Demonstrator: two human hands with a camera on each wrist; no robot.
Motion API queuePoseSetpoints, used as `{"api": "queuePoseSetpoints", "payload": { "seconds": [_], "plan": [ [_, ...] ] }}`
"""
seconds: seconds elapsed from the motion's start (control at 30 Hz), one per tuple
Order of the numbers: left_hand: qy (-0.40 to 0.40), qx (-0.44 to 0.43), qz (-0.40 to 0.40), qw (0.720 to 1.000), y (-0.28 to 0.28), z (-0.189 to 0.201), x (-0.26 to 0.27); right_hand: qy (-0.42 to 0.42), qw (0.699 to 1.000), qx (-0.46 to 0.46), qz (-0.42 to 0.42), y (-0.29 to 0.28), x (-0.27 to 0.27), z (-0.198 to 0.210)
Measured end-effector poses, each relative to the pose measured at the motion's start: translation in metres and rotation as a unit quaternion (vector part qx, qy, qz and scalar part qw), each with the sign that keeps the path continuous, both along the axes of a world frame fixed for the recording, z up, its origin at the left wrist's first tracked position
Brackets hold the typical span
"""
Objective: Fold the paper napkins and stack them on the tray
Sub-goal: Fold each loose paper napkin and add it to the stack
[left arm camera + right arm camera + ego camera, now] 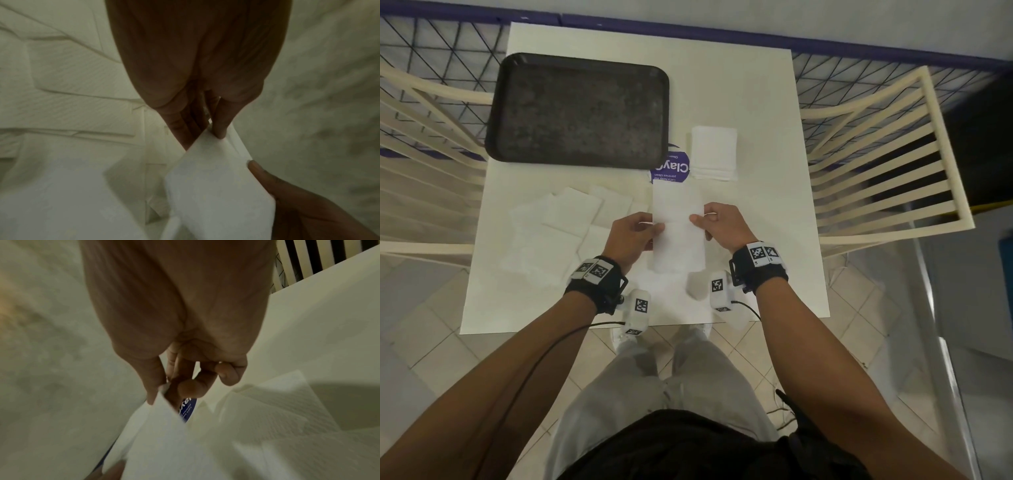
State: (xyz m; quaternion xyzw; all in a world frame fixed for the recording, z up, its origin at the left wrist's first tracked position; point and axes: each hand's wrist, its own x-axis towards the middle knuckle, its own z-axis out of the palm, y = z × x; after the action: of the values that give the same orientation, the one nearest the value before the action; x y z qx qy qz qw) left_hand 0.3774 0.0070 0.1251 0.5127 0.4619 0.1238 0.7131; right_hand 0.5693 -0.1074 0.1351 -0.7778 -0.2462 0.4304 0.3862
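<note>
I see my left hand (631, 236) and right hand (717, 224) each pinching a side edge of one long paper napkin (677, 233). The dark tray (580, 111) sits bare beyond a folded napkin stack (714, 152).

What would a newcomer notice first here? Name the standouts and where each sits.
Both hands, left hand and right hand, pinch a long white napkin by its side edges at the table's middle. A dark tray sits at the far left, with nothing on it. A neat napkin stack lies to its right.
</note>
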Motion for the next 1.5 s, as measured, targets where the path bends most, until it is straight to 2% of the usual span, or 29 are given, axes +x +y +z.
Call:
{"api": "queuePoseSetpoints", "payload": {
  "seconds": [0.13,0.4,0.67,0.73,1.0,1.13,1.37,1.5],
  "plan": [
    [-0.001,-0.004,0.018,1.0,0.003,0.002,-0.001,0.02,1.0,0.01,0.011,0.0,0.0,0.0],
    [-0.024,-0.032,0.05,0.998,0.004,0.008,-0.001,0.086,0.995,0.052,-0.025,0.0,-0.008,0.004],
    [-0.022,-0.074,0.056,0.995,0.005,0.008,-0.005,0.13,0.988,0.048,-0.065,0.0,-0.014,0.01],
    [-0.016,-0.071,0.055,0.996,0.005,0.005,-0.006,0.116,0.991,0.049,-0.047,-0.002,-0.015,0.012],
    [0.031,0.052,0.008,0.998,0.005,-0.005,-0.007,0.031,0.998,0.061,0.006,-0.002,-0.015,0.003],
    [0.058,0.101,-0.015,0.993,0.005,-0.007,-0.008,-0.015,0.998,0.03,0.049,0.003,-0.016,0.005],
    [0.054,0.193,-0.059,0.978,0.003,-0.004,-0.007,-0.193,0.971,-0.018,0.139,0.02,-0.034,0.011],
    [0.062,0.266,-0.076,0.959,0.002,0.0,-0.007,-0.199,0.971,-0.016,0.134,0.022,-0.036,0.015]
  ]
}}
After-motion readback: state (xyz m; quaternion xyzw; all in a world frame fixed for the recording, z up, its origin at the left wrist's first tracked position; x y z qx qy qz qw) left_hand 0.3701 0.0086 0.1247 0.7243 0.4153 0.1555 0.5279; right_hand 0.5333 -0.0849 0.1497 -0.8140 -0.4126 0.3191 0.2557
